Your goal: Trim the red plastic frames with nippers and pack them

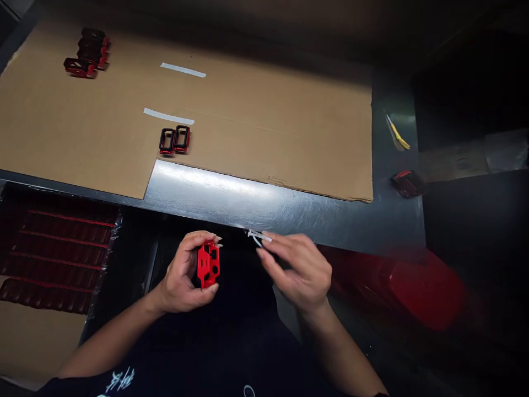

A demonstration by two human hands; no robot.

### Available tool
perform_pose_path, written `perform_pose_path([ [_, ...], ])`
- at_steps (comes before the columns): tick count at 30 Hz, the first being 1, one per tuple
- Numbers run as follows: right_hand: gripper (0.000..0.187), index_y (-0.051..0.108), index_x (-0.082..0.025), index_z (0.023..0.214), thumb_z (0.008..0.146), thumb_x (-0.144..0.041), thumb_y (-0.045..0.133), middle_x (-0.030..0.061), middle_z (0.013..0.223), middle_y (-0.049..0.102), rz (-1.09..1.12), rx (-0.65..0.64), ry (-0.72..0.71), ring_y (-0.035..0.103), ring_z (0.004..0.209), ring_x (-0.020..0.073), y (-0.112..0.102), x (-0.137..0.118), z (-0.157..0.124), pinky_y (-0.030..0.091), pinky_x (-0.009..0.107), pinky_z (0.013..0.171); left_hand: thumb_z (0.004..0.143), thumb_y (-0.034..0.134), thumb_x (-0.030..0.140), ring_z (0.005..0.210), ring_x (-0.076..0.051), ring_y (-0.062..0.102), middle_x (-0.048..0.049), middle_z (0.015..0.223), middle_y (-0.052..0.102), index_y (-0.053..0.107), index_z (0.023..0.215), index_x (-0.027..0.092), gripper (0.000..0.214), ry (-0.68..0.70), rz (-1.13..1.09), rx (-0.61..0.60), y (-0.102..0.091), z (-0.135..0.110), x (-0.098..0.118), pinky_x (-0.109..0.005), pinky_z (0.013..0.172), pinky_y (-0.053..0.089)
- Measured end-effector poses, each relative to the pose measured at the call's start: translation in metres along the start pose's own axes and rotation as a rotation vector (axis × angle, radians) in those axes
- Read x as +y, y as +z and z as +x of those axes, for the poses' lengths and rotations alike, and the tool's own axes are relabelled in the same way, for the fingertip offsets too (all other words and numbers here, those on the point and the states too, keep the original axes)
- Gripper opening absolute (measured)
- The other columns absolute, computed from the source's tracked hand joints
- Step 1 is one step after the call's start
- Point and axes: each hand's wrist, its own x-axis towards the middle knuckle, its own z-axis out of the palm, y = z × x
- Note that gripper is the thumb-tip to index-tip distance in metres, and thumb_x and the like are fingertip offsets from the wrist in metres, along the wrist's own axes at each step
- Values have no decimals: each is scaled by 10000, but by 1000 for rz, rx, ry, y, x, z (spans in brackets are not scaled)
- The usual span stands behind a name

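Observation:
My left hand grips a red plastic part by its top and bottom ends, thumb below and fingers above. The part has several cut-out holes and faces up toward me. To its right, my right hand is closed on a small tool with two thin white arms. The tool's dark tip points left, close to the table's front edge. Whether it is tweezers or snips cannot be made out. The two hands are apart, and the tool does not touch the red part.
Cardboard covers much of the metal table. Two black-and-red frames stand near its front; several more red-black parts sit far left. At right lie a yellow-handled knife and a dark red-black object. A box holds rows of parts.

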Motion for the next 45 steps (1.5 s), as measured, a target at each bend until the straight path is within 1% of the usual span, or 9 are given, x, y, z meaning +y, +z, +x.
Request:
perform_pose_path([
  [5,134,751,-219,991,857,-222,751,59,994,789,-195,98,67,687,945,244,31,65,18,583,434,856,729,749,38,1306,-222,507,-123,1349,445,371,1459,205,839,69,-41,48,2,1,3,-385,1082,526],
  [8,128,762,-218,973,867,-283,728,67,1075,776,-259,82,101,649,1119,289,40,78,24,547,501,976,732,755,31,1308,-226,505,-129,1350,447,356,1473,195,857,95,-3,41,2,2,6,-386,1057,549],
  [12,103,763,-223,948,867,-254,708,71,1072,772,-116,124,195,657,1142,289,31,42,25,537,492,1002,730,767,29,1313,-252,504,-140,1349,459,332,1496,183,895,151,89,40,0,2,5,-420,1027,573],
  [17,228,756,-193,1040,835,-167,660,35,937,794,573,-375,486,757,854,180,16,-23,20,600,294,813,698,797,20,1294,-265,532,-148,1341,502,276,1541,165,1001,274,271,19,-1,4,0,-495,1083,526],
  [20,246,777,-191,1005,792,-149,662,21,912,794,681,-525,619,756,820,167,21,-38,18,583,248,780,711,794,33,1279,-269,556,-158,1322,527,294,1543,148,978,358,395,-21,-3,8,2,-488,1064,543],
  [25,144,781,-156,815,816,-178,638,-1,717,737,616,-549,665,668,641,118,30,-41,18,482,198,607,797,745,117,1244,-262,587,-159,1276,576,309,1544,155,866,446,512,-76,-6,14,8,-477,978,600],
  [33,213,692,-139,653,833,-176,586,-53,545,533,567,-671,591,411,506,55,23,-41,22,300,206,498,805,748,143,1174,-264,652,-166,1238,641,347,1514,161,815,468,527,-74,-7,15,10,-457,925,623],
  [41,215,678,-153,730,883,-179,529,-70,543,431,633,-808,527,331,498,52,10,-33,29,259,204,476,760,782,124,1133,-259,687,-126,1241,671,434,1437,237,769,444,512,-64,-6,15,13,-449,884,637],
  [45,256,605,-158,664,903,-218,534,-71,547,405,647,-829,544,324,510,51,11,-32,30,247,207,476,736,785,84,1176,-275,663,-166,1252,650,375,1488,166,860,472,550,-89,-8,14,13,-447,916,626],
])
